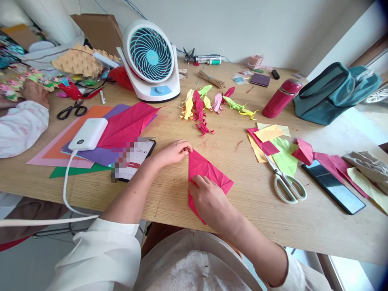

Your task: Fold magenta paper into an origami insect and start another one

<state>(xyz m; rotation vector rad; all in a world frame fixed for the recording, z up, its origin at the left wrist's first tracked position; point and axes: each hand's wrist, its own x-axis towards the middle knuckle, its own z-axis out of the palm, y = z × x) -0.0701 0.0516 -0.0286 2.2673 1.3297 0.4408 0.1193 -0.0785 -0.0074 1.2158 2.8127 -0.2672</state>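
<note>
A creased red paper (209,171), folded to a pointed shape, lies near the table's front edge. My left hand (177,152) pinches its top corner between thumb and fingers. Over the paper's lower left part is my right hand (209,198), its fingers curled together on the left edge and covering some of the folds. Scissors with white handles (286,186) rest to the right, beside green, yellow and red paper pieces (283,153). Small folded paper figures (198,105) in several colours stand beyond the red paper.
On the left are a phone (136,159), a white power bank (88,133) with cable, and coloured sheets (127,125). A fan (151,60), red bottle (281,97) and teal bag (330,95) stand behind. Another phone (333,186) lies right. Another person's hand (36,93) is far left.
</note>
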